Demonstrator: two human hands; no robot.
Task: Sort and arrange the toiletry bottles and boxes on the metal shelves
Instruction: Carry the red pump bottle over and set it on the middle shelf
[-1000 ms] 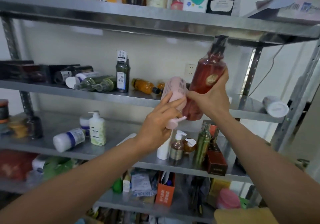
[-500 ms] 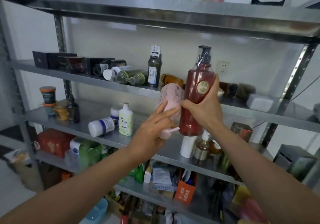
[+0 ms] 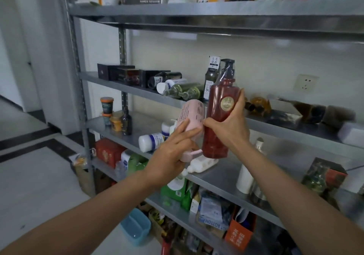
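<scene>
Within right grip, red bottle

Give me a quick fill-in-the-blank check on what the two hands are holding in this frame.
1. The right hand grips the red pump bottle, holding it ___.
2. The left hand holds the pink bottle with its pump pointing ___.
3. The red pump bottle's pump is coloured ___.
Missing words: upright; down; black.
</scene>
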